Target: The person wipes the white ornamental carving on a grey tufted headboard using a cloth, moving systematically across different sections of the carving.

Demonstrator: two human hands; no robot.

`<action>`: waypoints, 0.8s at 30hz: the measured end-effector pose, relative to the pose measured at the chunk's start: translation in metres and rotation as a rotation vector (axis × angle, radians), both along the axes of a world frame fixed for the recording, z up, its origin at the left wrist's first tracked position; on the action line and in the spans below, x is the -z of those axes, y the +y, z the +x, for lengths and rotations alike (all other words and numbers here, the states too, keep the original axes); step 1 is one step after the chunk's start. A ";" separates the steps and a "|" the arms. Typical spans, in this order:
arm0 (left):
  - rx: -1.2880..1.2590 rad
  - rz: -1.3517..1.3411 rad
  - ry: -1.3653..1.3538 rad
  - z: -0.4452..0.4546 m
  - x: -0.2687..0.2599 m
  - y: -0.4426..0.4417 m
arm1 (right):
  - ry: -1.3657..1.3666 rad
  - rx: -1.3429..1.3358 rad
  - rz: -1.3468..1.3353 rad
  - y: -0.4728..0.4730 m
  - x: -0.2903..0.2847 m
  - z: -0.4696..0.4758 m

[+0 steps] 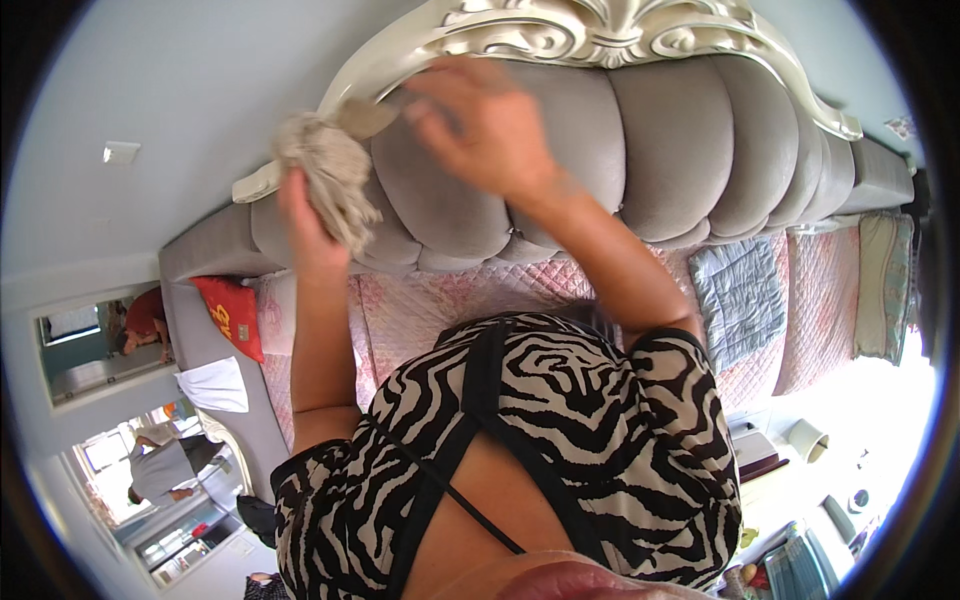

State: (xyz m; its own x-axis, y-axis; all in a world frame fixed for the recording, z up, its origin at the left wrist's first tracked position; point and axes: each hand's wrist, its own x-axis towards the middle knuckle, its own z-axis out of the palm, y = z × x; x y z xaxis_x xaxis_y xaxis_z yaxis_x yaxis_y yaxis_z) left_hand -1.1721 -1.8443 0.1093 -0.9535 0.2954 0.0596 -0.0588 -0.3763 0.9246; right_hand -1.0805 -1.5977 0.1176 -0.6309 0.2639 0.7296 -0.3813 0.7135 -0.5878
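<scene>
A bunched beige cloth (pixel 330 172) is held in my left hand (pixel 311 217), over the left part of the grey tufted headboard (pixel 667 142). A blurred flap of the cloth reaches toward the carved cream trim (pixel 390 49) along the headboard's top. My right hand (pixel 484 120) is raised to the right of the cloth, in front of the headboard, its fingers bent and apart with a gap between them and the cloth. Nothing shows in it, though motion blurs its fingertips.
Pink quilted bedding (pixel 540 285) covers the bed below the headboard. A red cushion (pixel 229 315) and a white cloth (pixel 216 384) lie at the left side; a folded blue-grey quilt (pixel 739 300) lies at the right. Other people appear at far left, one in red (pixel 144 322).
</scene>
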 end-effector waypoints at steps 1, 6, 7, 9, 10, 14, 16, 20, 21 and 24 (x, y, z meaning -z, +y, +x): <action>-0.042 0.097 -0.090 -0.008 -0.003 -0.011 | 0.017 0.106 0.112 0.022 0.009 -0.004; -0.385 -0.333 0.392 0.005 -0.026 0.040 | -0.084 0.296 0.181 0.061 0.047 -0.001; -0.381 -0.495 0.629 0.005 -0.021 0.048 | -0.069 0.270 0.134 0.061 0.046 -0.002; -0.191 -0.575 0.793 0.011 -0.020 0.072 | 0.042 0.273 0.077 0.063 0.050 -0.005; -0.149 -0.643 1.026 0.006 -0.020 0.088 | 0.008 0.268 -0.050 0.061 0.047 -0.001; -0.149 -0.995 1.500 -0.004 -0.017 0.152 | 0.026 0.280 -0.142 0.065 0.049 0.001; -0.114 -1.153 1.576 -0.007 -0.011 0.175 | 0.039 0.267 -0.157 0.062 0.047 0.000; -0.272 -1.157 1.740 0.002 -0.004 0.217 | 0.173 0.347 -0.168 0.062 0.054 -0.003; -0.237 -1.185 1.781 0.006 -0.005 0.227 | 0.173 0.340 -0.174 0.063 0.055 -0.002; -0.210 -1.245 1.735 0.006 -0.015 0.221 | 0.163 0.353 -0.363 0.068 0.057 0.005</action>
State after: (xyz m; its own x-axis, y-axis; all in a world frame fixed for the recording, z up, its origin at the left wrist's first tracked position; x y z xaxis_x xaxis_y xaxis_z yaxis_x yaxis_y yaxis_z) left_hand -1.1658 -1.6228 0.1239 -0.1797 0.7862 0.5912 0.8514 0.4254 -0.3069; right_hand -1.0759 -1.5296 0.0603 -0.3438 0.6936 0.6330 -0.2616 0.5767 -0.7740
